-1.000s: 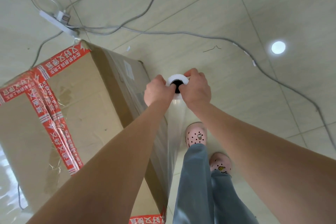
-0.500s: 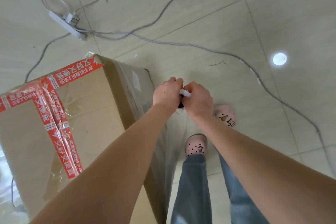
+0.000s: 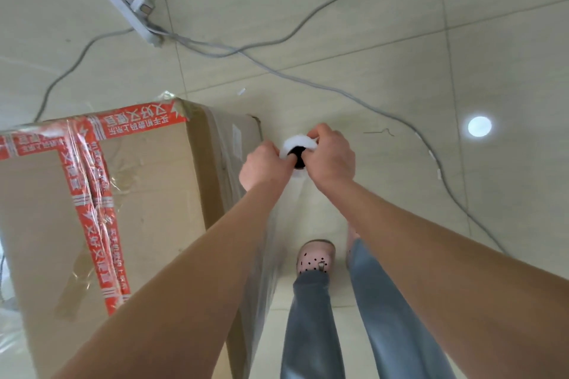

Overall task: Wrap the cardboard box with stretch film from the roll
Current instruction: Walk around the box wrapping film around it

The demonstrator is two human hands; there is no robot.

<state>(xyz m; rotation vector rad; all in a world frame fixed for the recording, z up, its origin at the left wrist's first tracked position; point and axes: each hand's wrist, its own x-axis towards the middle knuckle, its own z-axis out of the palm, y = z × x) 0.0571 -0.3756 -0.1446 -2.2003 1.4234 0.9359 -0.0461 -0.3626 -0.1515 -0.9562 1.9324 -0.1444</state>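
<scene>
A: Right, nearest first: your jeans (image 3: 311, 317) and one pink shoe (image 3: 315, 257) stand just beside the cardboard box (image 3: 147, 194). You're close in along its right side, which I'd say lets the film lie flat.

B: And the box top, crossed with red tape (image 3: 92, 209), already has clear film puckered over its far edge. The right wall looks glossy with layers too.

A: Now your hands. Your left hand (image 3: 264, 166) is curled round the near side of the roll (image 3: 298, 143), with a finger seemingly tucked into the dark core. Your right hand (image 3: 331, 160) grips the other side, fingers wrapped over the white rim.

B: You hold the roll upright, just off the box's far right corner, so it can spin like a spindle. The stretch film (image 3: 292, 194) runs taut from under your hands back to the box wall.

A: My guess is the corner turn comes next, and tension matters there.

B: Further out, watch the grey cable (image 3: 311, 82) snaking across the tiled floor (image 3: 462, 40), and the power strip (image 3: 123, 6) beyond the box. Those lie on your way round, a trip risk, I'd judge.
</scene>
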